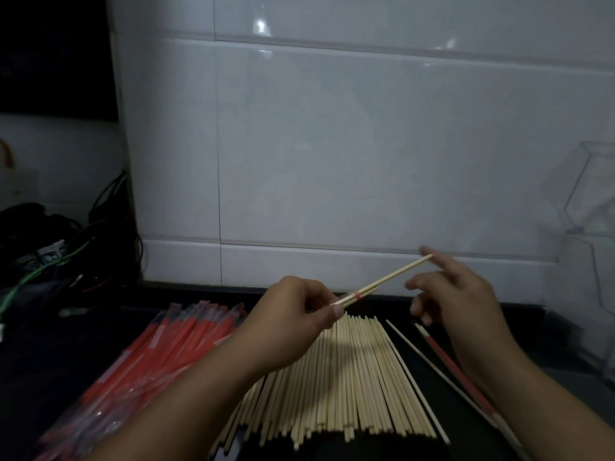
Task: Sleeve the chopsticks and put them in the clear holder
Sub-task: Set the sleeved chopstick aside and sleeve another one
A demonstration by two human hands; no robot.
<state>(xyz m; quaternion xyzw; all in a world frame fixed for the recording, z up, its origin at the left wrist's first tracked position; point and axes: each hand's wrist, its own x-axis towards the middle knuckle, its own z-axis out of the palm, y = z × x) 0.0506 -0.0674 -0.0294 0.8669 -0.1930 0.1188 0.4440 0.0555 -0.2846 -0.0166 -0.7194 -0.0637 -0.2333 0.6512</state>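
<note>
My left hand (pixel 296 314) pinches a pair of pale wooden chopsticks (pixel 392 277) near a red band, so that they point up and to the right. My right hand (pixel 456 294) hovers just beyond their tips with fingers loosely spread, one fingertip at the far end. A wide heap of bare chopsticks (pixel 349 377) lies on the dark counter below. To its left is a pile of red plastic sleeves (pixel 166 347). A sleeved red and white pair (pixel 446 357) lies under my right wrist. The clear holder (pixel 595 207) stands at the far right edge.
A white tiled wall (pixel 332 144) rises just behind the dark counter (pixel 539 354). Tangled cables and dark gear (pixel 50 247) fill the left corner. Two loose chopsticks (pixel 412 361) lie between the heap and my right arm.
</note>
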